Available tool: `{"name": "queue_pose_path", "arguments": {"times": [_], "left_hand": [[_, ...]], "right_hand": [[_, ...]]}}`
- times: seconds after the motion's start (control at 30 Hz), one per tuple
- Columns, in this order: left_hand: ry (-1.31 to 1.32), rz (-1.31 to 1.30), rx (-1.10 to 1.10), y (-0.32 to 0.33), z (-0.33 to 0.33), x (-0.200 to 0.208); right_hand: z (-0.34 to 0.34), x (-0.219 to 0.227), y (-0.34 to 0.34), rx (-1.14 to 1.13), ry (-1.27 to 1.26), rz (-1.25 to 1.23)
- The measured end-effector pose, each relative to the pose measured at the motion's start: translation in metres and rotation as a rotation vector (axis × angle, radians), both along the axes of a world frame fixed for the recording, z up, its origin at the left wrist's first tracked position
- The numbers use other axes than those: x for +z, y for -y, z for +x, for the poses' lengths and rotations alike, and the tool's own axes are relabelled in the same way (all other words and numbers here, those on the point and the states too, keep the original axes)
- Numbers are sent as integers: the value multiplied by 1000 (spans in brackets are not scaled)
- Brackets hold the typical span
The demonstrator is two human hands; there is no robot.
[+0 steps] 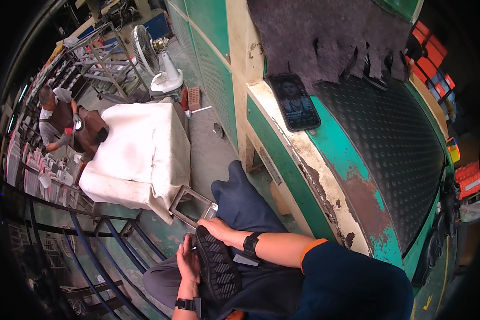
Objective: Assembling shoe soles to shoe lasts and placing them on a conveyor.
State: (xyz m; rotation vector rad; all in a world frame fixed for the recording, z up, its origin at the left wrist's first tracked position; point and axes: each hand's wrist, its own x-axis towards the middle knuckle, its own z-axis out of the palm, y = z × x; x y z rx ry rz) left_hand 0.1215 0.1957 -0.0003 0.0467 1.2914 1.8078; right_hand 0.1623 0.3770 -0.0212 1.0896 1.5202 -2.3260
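Note:
A black shoe (217, 269) stands on end over my lap, with its grooved sole turned up toward me. My left hand (188, 260) presses against the left side of the shoe, its fingers partly hidden behind it. Around the upper end of the shoe, my right hand (215, 229) is closed, thumb side up. Just beyond the right hand's fingers shows a small glossy whitish piece (211, 210), too small to name. Each wrist wears a black band with a small box on it. The shoe's upper is hidden beneath the sole.
A cloth-covered block (138, 152) and a metal frame (191, 205) stand ahead. To the right is a green machine with a ribbed black belt (389, 144) and a phone (293, 101). Dark rails (109, 256) curve at left. Beyond are a fan (145, 50) and a seated co-worker (64, 117).

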Motion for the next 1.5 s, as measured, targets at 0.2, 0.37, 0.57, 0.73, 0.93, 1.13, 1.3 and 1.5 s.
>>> {"name": "queue_pose_path", "arguments": {"times": [0.2, 0.37, 0.57, 0.73, 0.93, 1.13, 1.3, 1.5], "left_hand": [[-65, -72, 23, -7, -1, 6], [-121, -107, -27, -1, -6, -5], [-49, -101, -40, 2, -5, -6], [-39, -132, -36, 2, -1, -8], [-158, -235, 6, 3, 4, -3], [-153, -277, 1, 8, 7, -5], [-196, -243, 23, -12, 16, 12], [-210, -260, -14, 8, 9, -12]], "right_hand": [[7, 2, 10, -43, -32, -199], [2, -8, 18, -84, -61, -212], [7, 8, 19, -47, -56, -151], [11, 3, 16, -41, -96, -187], [6, -10, 18, -62, -63, -203], [3, -8, 13, -32, 0, -129], [14, -1, 3, -61, -87, -152], [15, 10, 6, -78, -95, -178]]}}
